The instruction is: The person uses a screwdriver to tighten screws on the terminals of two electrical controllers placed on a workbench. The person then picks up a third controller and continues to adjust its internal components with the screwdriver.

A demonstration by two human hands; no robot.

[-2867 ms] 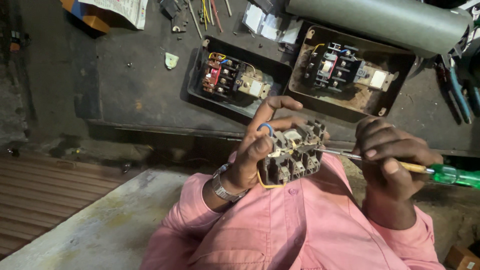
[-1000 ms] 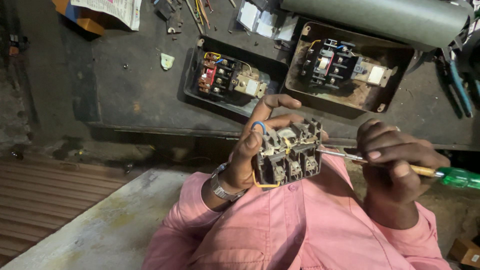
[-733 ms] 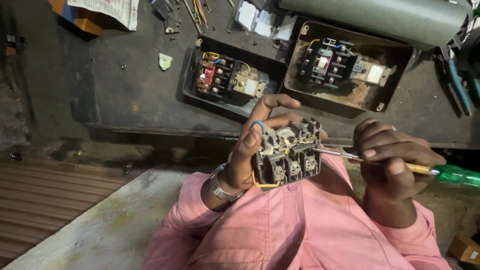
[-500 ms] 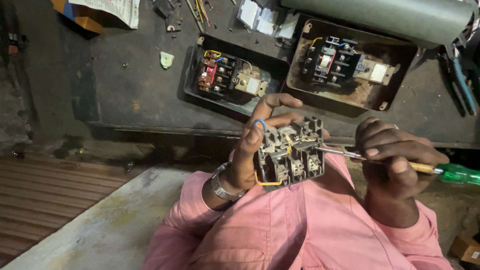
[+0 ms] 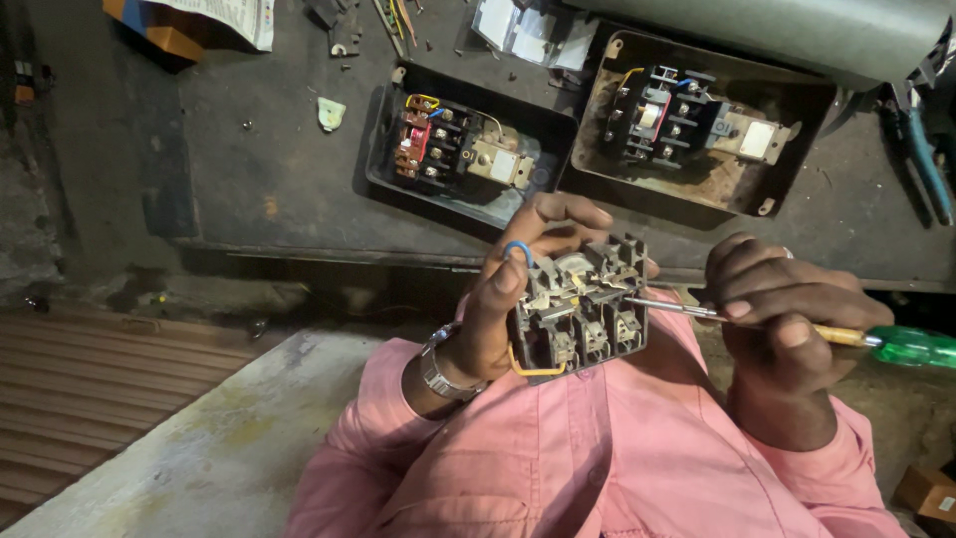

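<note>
Switch block: the grey block (image 5: 580, 307) is up off the worktop, held in front of my chest over my pink shirt (image 5: 597, 458), its terminal face turned toward me.
Left hand: my left hand (image 5: 508, 299) is clamped round the block's left side, thumb on its front, fingers curled over the top behind it.
Right hand: my right hand (image 5: 782, 319) pinches the screwdriver (image 5: 797, 327) by the shaft just ahead of its green handle; the tip sits in a terminal on the block's right side.
Wires: a blue loop (image 5: 518, 249) stands at the top left of the block, a yellow one (image 5: 533, 369) hangs under its lower edge.
Progress: I judge the block is out of any housing and I am mid-way on one screw; whether it is going in or out I cannot tell.
Left to do: the other terminals look untouched by the tool.
Worktop: two open metal boxes (image 5: 468, 154) (image 5: 697, 130) lie near the front edge (image 5: 299, 251), each with its own switch block inside.
Open room: bare dark surface toward the left end; paper scraps and small parts crowd the far edge.
Right end: blue-handled pliers (image 5: 921, 149) lie there, well apart from my hands.
</note>
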